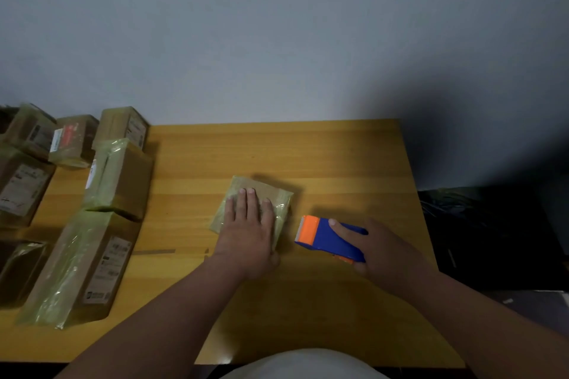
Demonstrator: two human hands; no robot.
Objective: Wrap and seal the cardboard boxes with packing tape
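I see the small flat cardboard box wrapped in glossy clear tape [255, 203] lying near the middle of the yellow wooden table [338, 163], and I place everything else from it. My left hand [249, 230] lies flat on top of it, fingers straight and together, pressing down; the palm hides the box's near half, so I cannot make out how its near edge is taped. Just right of the box, apart from it, my right hand [378, 249] grasps the blue plastic tape dispenser with an orange cutter end [331, 238], index finger stretched along its top; the roll inside is hidden by the housing and my fingers. Well left of the box stands a cluster of taped brown cardboard parcels with printed labels [92, 224], several cut off by the frame's left edge, their label text too blurred to read. Far right of the box, off the table, a dark heap [492, 240] sits in shadow; I cannot tell what it is.
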